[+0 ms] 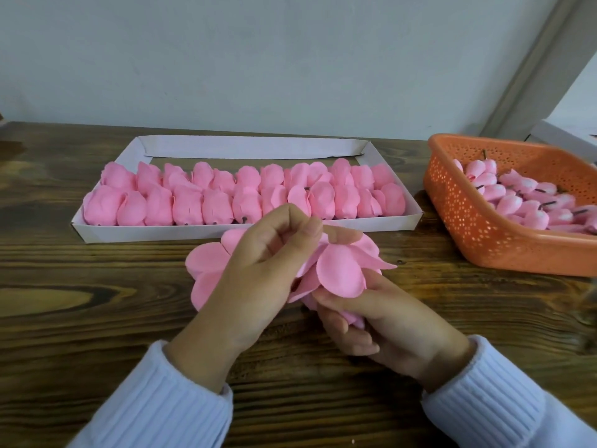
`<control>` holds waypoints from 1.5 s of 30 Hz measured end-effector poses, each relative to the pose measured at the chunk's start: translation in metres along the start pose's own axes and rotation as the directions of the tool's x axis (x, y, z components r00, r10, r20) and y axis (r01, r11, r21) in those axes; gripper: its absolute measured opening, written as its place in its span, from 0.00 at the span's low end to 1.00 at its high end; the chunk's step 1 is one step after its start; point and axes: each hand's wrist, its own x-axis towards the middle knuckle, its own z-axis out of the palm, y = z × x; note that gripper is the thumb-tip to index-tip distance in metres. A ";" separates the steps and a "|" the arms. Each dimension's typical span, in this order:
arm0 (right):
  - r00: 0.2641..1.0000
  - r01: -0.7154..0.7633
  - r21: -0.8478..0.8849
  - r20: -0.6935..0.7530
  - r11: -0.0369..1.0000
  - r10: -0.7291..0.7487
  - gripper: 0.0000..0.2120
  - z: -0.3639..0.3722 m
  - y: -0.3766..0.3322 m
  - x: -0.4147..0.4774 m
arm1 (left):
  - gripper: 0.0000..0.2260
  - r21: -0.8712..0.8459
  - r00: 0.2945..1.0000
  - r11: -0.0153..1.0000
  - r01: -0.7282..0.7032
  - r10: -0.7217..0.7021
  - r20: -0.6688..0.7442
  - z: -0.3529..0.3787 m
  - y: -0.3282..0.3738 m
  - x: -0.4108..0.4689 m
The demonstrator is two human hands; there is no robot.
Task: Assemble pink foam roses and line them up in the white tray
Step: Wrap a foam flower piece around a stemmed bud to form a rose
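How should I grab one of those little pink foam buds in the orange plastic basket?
Probably from above: the perforated orange plastic basket has walls all round and an open top. Pinch a small pink foam bud by its rounded body, or by the dark stem that pokes out.

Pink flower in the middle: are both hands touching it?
Touching. The head view shows the left hand pinching petals of the pink flower from above, while the right hand grips its base from below.
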 end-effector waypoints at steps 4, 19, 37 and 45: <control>1.000 -0.003 -0.011 0.005 1.000 0.003 0.12 0.000 0.000 0.000 | 0.14 0.056 0.980 0.989 -0.133 0.123 0.155 0.002 0.002 -0.002; 0.950 0.061 -0.684 -0.184 0.727 -0.253 0.14 0.015 -0.005 -0.006 | 0.12 0.280 0.931 0.905 -0.319 0.354 -0.084 0.007 0.003 -0.001; 0.882 0.308 -0.642 -0.084 0.702 -0.464 0.19 0.009 -0.001 -0.005 | 0.08 0.327 0.977 0.924 -0.198 0.213 -0.012 0.008 0.000 -0.004; 0.864 0.362 -0.500 -0.137 0.787 -0.485 0.24 -0.004 0.007 -0.002 | 0.26 0.465 0.953 0.848 -0.254 0.137 0.271 0.008 0.000 -0.011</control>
